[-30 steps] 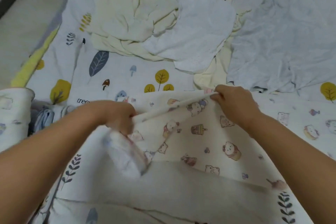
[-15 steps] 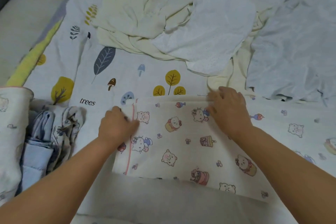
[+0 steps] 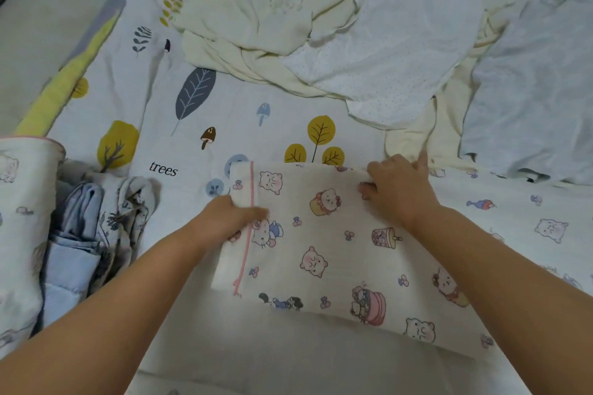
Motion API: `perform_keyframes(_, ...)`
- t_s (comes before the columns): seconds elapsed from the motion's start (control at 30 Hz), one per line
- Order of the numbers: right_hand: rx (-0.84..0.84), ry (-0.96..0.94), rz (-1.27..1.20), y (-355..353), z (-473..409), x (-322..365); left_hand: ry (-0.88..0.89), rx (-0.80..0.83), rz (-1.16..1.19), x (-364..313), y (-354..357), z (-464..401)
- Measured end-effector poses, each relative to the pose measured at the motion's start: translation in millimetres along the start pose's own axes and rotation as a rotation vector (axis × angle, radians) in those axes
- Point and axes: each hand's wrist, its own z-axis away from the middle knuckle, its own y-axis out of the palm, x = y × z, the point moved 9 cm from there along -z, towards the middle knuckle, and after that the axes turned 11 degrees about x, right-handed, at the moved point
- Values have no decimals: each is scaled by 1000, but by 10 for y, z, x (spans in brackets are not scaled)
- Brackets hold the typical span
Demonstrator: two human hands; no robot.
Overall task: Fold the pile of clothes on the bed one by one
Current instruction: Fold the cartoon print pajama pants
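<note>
A cream cloth printed with cartoon animals [image 3: 337, 250] and edged with pink piping lies folded flat on the bed in front of me. My left hand [image 3: 231, 218] presses flat on its left end beside the piping. My right hand [image 3: 399, 189] rests on the far folded edge, fingers spread over the cloth. Beyond it lies the unfolded pile: a cream garment [image 3: 256, 9], a white dotted garment [image 3: 401, 42] over it, and a pale blue garment [image 3: 539, 74] at the right.
Folded clothes [image 3: 80, 234] sit at my left, next to a folded piece in the same cartoon print [image 3: 19, 218]. The bedsheet [image 3: 199, 125] carries leaves and trees. The bed's left edge, with a yellow strip [image 3: 67, 86], borders the floor.
A second ago both hands held the cloth's edge lifted. They carried it forward, laid it down as a fold, and now rest on the flattened cloth.
</note>
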Motion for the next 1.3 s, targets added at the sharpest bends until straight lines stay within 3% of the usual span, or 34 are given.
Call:
perform_keyframes(0.07, -11, -28, -86, -73, -1, 42, 39, 35, 114, 87, 3, 134)
perform_keyframes(0.13, -133, -76, -198, -240, 64, 130, 99, -29, 177, 124, -146, 305)
perform_keyframes(0.2, -354, -132, -299, -474, 181, 251, 138, -217, 81, 110, -459, 466)
perform_keyframes(0.27, -427, -143, -213, -559, 228, 436, 126, -433, -52, 92, -729, 598)
perform_keyframes(0.33, -359, -83, -121, -443, 207, 547, 54, -504, -67, 172, -800, 599)
perform_keyframes(0.5, -328, 33, -150, 91, 649, 633, -141, -343, -19, 428, -618, 470)
perform_keyframes(0.53, -288, 34, -154, 254, 730, 635, -135, -339, -36, 429, -620, 484)
perform_keyframes(0.63, 54, 28, -121, 913, 816, 529, -63, -316, -114, 374, -609, 553)
perform_keyframes(0.77, 152, -8, -179, 1055, 814, 422, 81, -330, -195, 89, -567, 744)
perform_keyframes(0.87, 95, -40, -473, 771, 893, 445, 215, -335, -127, -281, -401, 942)
perform_keyframes(1.0, -55, -68, -1169, 342, 1141, 298, 442, -185, -13, -830, 178, 1195)
perform_keyframes(1.13, 111, -149, -1908, 235, 1278, 216, 508, 0, -12, -1056, 1063, 1154)
perform_keyframes(1.2, 162, -120, -2008, 262, 1333, 65, 468, 159, 16, -1039, 1545, 1091)
perform_keyframes(1.3, 54, 11, -1810, 367, 1405, -298, 452, 192, -11, -998, 1825, 1054)
